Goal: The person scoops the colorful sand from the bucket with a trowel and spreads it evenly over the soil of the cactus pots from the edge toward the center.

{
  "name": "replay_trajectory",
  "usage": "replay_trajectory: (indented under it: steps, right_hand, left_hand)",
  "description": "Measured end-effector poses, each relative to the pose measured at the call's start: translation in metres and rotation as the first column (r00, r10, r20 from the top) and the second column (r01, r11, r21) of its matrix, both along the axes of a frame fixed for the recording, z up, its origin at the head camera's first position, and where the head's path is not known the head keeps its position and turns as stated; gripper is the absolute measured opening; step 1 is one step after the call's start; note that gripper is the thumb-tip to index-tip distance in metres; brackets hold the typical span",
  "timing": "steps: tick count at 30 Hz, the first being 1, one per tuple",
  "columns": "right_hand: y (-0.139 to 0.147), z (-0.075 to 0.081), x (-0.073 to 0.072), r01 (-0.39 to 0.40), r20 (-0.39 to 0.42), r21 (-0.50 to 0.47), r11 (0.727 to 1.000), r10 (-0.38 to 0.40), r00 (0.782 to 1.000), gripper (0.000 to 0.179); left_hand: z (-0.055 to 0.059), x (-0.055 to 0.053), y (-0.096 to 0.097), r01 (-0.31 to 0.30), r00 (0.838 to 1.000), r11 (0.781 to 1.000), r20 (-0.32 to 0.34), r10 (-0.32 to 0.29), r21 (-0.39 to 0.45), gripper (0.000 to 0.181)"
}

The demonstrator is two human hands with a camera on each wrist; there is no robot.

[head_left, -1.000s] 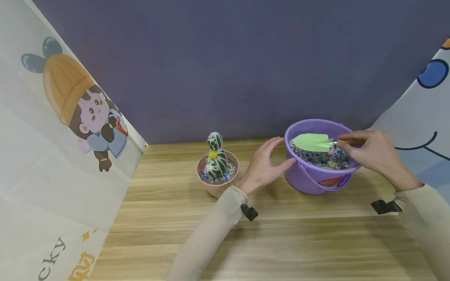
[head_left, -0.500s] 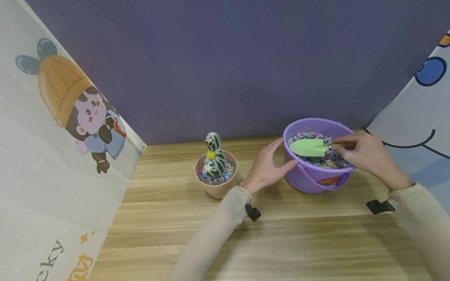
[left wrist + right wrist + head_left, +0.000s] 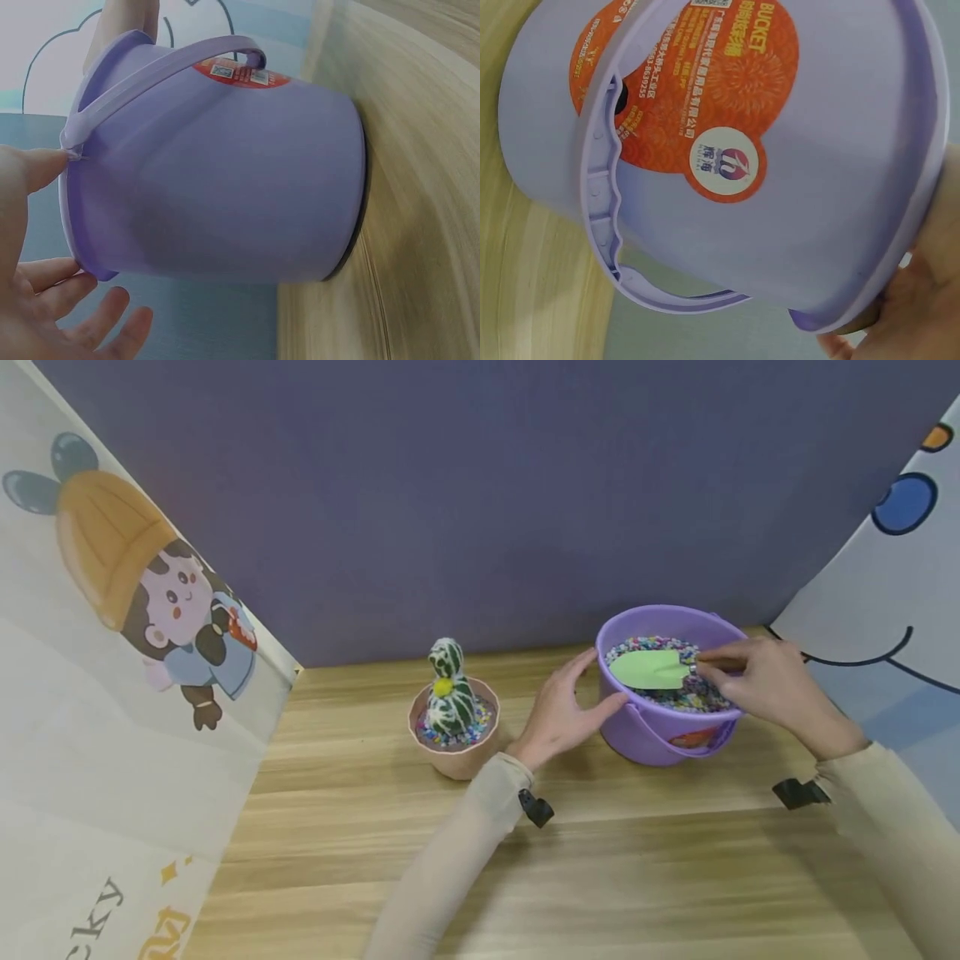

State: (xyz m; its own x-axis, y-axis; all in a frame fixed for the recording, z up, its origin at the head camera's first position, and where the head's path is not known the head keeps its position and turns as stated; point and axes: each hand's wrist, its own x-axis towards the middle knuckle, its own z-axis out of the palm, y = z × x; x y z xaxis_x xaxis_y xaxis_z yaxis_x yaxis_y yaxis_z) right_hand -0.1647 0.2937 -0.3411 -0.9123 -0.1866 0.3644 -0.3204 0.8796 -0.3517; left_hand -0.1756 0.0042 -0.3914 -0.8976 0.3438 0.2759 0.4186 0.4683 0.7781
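Note:
A purple bucket (image 3: 633, 731) holding small multicoloured beads (image 3: 645, 648) stands on the wooden table, its handle hanging down in front. My right hand (image 3: 772, 681) grips the brown handle of a small trowel over the bucket's right rim. The light-green trowel blade (image 3: 648, 669) lies above the beads, pointing left. My left hand (image 3: 562, 714) spreads its thumb and fingers along the bucket's left rim. In the left wrist view its thumb (image 3: 46, 166) and a fingertip touch that rim. The right wrist view shows the bucket's orange label (image 3: 697, 97); there the trowel blade is hidden.
Left of the hands stands a pinkish pot (image 3: 457, 763) with beads and a knitted-looking cactus (image 3: 452, 702) bearing a yellow bloom. A dark wall (image 3: 450, 502) rises behind the table (image 3: 615, 877). Printed white panels (image 3: 67, 693) flank both sides.
My right hand has lowered the trowel slightly toward the beads and shifted a little left. The fingers of my left hand have come up to the bucket's rim. The head view has shifted slightly.

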Motion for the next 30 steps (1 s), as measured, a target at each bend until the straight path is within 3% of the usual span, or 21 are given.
replay_trajectory:
  steps: [7,13,17,20,24,30]
  right_hand:
    - [0.000,-0.001,-0.003,-0.001,-0.060,0.015,1.000,0.002,0.998,0.031]
    - [-0.007,-0.002,0.003,0.008,-0.126,-0.060,0.998,-0.015,0.992,0.042]
    - [-0.024,0.003,0.014,-0.013,-0.147,-0.151,0.988,-0.009,0.989,0.042]
    - [-0.038,0.011,0.026,-0.028,-0.151,-0.185,0.982,0.000,0.989,0.041]
    - [-0.052,0.024,0.034,-0.072,-0.210,-0.169,0.983,0.036,0.977,0.036]
    - [-0.069,0.035,0.038,-0.092,-0.250,-0.156,0.984,0.051,0.967,0.032]
  left_hand:
    - [0.001,0.001,-0.002,0.011,0.999,1.000,0.036,-0.012,0.003,0.080]
    - [0.003,0.005,-0.008,0.008,0.999,1.000,0.054,-0.007,-0.014,0.079]
    - [0.014,0.015,-0.017,0.029,0.999,0.999,0.018,-0.028,-0.041,0.079]
    - [0.027,0.026,-0.026,0.055,0.998,0.996,-0.027,-0.057,-0.064,0.077]
    - [0.046,0.039,-0.044,0.075,0.986,0.991,-0.142,-0.090,-0.107,0.071]
    - [0.065,0.050,-0.080,0.038,0.939,0.991,-0.335,-0.079,-0.127,0.063]
